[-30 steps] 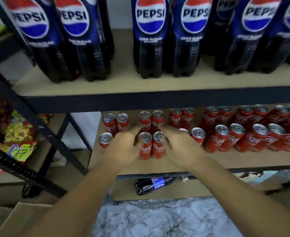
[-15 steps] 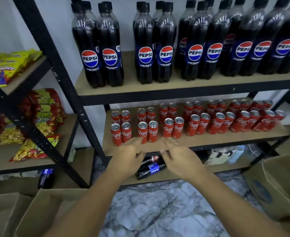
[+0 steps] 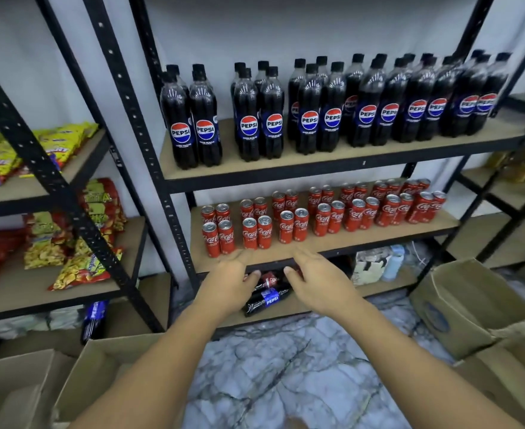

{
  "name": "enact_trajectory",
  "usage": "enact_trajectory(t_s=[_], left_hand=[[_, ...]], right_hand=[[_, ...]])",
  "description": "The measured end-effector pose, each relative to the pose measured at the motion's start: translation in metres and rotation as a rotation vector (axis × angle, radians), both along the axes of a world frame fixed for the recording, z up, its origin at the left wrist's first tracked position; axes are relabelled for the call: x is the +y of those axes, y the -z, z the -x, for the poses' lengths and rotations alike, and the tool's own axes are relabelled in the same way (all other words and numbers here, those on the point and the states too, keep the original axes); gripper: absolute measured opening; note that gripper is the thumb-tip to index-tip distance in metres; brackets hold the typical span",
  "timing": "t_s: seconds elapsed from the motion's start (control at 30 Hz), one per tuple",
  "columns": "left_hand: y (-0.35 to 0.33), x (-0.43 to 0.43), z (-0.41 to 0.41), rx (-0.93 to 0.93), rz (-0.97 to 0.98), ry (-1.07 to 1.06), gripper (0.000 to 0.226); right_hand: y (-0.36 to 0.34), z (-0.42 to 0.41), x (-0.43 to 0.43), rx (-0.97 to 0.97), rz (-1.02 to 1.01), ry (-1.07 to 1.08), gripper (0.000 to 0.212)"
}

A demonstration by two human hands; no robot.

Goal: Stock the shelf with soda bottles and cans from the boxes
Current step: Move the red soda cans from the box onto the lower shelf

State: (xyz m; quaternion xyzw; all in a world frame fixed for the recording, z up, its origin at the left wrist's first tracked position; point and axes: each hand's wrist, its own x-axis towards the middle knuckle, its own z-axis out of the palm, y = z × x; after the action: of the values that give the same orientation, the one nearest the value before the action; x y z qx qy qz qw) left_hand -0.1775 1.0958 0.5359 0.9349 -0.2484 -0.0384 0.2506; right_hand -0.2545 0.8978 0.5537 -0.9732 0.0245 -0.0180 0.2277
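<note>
Several red Coca-Cola cans [image 3: 323, 212] stand in paired rows on the middle shelf [image 3: 379, 236]. Above them, several black Pepsi bottles [image 3: 317, 119] line the upper shelf [image 3: 332, 164]. My left hand [image 3: 232, 281] and my right hand [image 3: 320, 281] hover empty, fingers relaxed, just in front of the middle shelf's front edge, apart from the cans. On the bottom shelf, between my hands, a Pepsi bottle [image 3: 269, 300] lies on its side beside a small Coca-Cola bottle [image 3: 267, 278].
Open cardboard boxes sit on the marble floor [image 3: 286, 382]: two at the lower left [image 3: 100, 366] and one at the right [image 3: 465, 308]. Snack bags [image 3: 69, 243] fill the left rack. Black uprights [image 3: 149, 144] frame the shelves.
Both hands have let go of the front cans and drawn back from the shelf. The view has pulled away and up, showing the whole rack.
</note>
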Motion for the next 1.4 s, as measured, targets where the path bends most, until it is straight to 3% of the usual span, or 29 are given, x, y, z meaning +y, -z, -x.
enact_trajectory(t_s=[0.17,0.37,0.73,1.03,1.23,1.4], left_hand=[[0.000,-0.027,-0.013,0.005,0.001,0.016,0.057],[0.021,-0.087,-0.058,0.079,0.020,-0.006,0.059],[0.109,-0.207,-0.189,0.288,0.066,-0.290,0.064],[0.201,-0.239,-0.284,0.213,0.072,-0.352,0.088],[0.215,-0.252,-0.305,0.071,0.071,-0.274,0.077],[0.221,-0.249,-0.311,0.121,0.096,-0.217,0.062]], right_hand=[[0.003,-0.009,-0.018,0.020,0.003,0.012,0.046],[0.029,-0.056,-0.081,0.073,-0.031,0.030,0.057],[0.131,-0.229,-0.212,0.161,-0.217,-0.071,0.046],[0.244,-0.335,-0.218,-0.019,-0.335,0.045,0.075],[0.271,-0.357,-0.211,-0.111,-0.391,0.048,0.067],[0.273,-0.360,-0.219,-0.086,-0.398,0.017,0.062]])
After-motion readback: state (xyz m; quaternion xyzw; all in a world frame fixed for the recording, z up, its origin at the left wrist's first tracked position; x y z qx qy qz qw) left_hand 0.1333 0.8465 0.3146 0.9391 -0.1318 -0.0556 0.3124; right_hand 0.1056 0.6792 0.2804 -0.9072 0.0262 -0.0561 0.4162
